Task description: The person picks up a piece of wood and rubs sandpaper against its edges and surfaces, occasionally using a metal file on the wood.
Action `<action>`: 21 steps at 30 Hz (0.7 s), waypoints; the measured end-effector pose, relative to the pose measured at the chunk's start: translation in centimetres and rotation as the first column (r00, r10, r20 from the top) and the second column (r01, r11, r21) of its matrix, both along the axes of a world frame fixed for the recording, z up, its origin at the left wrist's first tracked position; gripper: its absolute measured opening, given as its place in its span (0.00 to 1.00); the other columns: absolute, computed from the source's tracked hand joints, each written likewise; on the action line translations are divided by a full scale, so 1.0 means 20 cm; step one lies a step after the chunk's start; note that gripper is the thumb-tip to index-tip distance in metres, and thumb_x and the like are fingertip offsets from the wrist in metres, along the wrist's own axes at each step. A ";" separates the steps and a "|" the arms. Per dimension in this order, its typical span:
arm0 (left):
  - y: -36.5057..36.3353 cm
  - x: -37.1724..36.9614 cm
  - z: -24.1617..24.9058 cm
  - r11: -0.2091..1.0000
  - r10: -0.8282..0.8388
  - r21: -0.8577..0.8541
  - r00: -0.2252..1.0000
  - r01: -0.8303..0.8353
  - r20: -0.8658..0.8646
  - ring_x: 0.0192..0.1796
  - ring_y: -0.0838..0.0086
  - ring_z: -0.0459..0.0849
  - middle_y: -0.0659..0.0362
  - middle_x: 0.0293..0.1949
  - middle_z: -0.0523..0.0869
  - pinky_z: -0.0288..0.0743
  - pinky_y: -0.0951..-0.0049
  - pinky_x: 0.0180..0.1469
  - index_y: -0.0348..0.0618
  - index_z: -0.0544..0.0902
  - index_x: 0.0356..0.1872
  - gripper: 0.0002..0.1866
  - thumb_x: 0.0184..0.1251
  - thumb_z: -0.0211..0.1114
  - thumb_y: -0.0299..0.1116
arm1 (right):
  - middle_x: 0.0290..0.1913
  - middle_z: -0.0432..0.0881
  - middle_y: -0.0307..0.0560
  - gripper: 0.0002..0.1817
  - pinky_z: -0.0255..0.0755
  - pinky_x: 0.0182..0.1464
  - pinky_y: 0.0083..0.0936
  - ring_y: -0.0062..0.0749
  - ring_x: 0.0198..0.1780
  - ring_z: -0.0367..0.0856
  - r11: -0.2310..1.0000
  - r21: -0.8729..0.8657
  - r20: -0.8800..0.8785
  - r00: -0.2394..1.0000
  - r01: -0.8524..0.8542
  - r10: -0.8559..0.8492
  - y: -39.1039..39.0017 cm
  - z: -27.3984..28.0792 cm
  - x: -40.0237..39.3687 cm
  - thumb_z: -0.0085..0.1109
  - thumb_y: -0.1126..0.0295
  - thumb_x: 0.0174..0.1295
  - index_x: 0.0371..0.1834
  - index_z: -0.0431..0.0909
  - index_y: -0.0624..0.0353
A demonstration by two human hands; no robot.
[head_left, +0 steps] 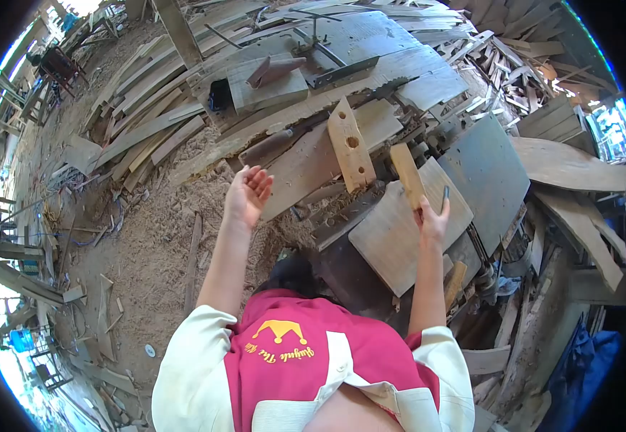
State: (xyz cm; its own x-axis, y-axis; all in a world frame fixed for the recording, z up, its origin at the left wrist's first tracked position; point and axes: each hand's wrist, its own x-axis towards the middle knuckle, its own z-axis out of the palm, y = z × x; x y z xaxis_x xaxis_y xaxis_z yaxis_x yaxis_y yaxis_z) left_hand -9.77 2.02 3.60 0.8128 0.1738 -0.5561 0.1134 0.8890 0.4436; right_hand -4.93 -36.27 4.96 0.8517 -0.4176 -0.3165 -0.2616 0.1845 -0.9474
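Observation:
My right hand point(432, 220) grips a short wooden block point(407, 173) by its lower end, and the block points up and away from me. A slim dark stick point(445, 193), like a pen or marker, stands up by the same hand's fingers. My left hand point(250, 194) is raised with loosely curled fingers and holds nothing. Between the hands and further off lies a flat wooden piece point(344, 151) with several holes. Below the block is a pale wooden board point(392, 241) with rounded corners.
A metal machine table point(486, 173) stands at the right. Another metal-topped bench point(370, 39) at the back carries a thick board point(268, 90) and clamps. Sawdust point(162, 245) covers the ground at left. Plank stacks point(147, 119) and curved boards point(568, 164) lie around.

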 end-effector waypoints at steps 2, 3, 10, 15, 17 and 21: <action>0.09 -0.05 0.04 0.981 0.028 0.194 0.999 -0.021 -0.029 0.38 0.68 0.84 0.58 0.35 0.84 0.80 0.73 0.38 0.41 0.76 0.40 0.12 0.69 0.53 0.39 | 0.37 0.77 0.44 0.52 0.70 0.31 0.22 0.25 0.32 0.75 1.000 -0.031 -0.020 1.000 0.000 0.000 0.10 -0.04 0.15 0.71 0.68 0.49 0.72 0.40 0.52; 0.15 -0.05 0.06 0.921 0.055 0.387 0.998 -0.034 -0.043 0.37 0.69 0.84 0.59 0.35 0.84 0.78 0.74 0.38 0.41 0.76 0.41 0.12 0.69 0.52 0.39 | 0.37 0.77 0.44 0.51 0.71 0.32 0.22 0.25 0.32 0.75 0.998 -0.055 -0.030 1.000 0.004 -0.006 0.16 -0.06 0.24 0.71 0.67 0.49 0.71 0.42 0.52; 0.56 -0.02 0.02 0.251 0.116 0.968 0.993 -0.026 -0.004 0.40 0.75 0.81 0.57 0.37 0.83 0.72 0.77 0.44 0.36 0.76 0.41 0.11 0.67 0.57 0.35 | 0.44 0.75 0.49 0.49 0.74 0.38 0.26 0.29 0.40 0.76 0.998 -0.060 -0.143 0.990 -0.016 0.007 0.57 -0.11 0.59 0.73 0.61 0.47 0.68 0.50 0.58; 0.65 0.13 0.03 -0.085 0.077 0.976 0.978 0.203 -0.196 0.46 0.67 0.81 0.53 0.41 0.83 0.71 0.69 0.50 0.37 0.77 0.44 0.16 0.64 0.59 0.40 | 0.43 0.78 0.51 0.41 0.72 0.46 0.25 0.30 0.43 0.77 0.928 -0.343 -0.005 0.989 -0.143 0.150 0.60 -0.13 0.65 0.73 0.62 0.46 0.60 0.62 0.69; 0.66 0.17 0.00 -0.188 0.037 0.945 0.964 0.266 -0.264 0.49 0.63 0.80 0.51 0.43 0.82 0.70 0.64 0.53 0.38 0.77 0.46 0.19 0.63 0.60 0.44 | 0.43 0.78 0.52 0.40 0.72 0.45 0.26 0.30 0.43 0.77 0.868 -0.461 -0.001 0.979 -0.183 0.206 0.57 -0.17 0.66 0.73 0.62 0.46 0.59 0.63 0.69; 0.61 0.24 -0.03 -0.462 -0.017 0.776 0.870 0.430 -0.493 0.52 0.58 0.79 0.50 0.48 0.81 0.67 0.62 0.57 0.39 0.76 0.50 0.28 0.62 0.56 0.55 | 0.45 0.79 0.56 0.38 0.72 0.49 0.28 0.36 0.45 0.79 0.680 -0.688 -0.039 0.948 -0.255 0.317 0.57 -0.18 0.66 0.72 0.60 0.47 0.58 0.65 0.69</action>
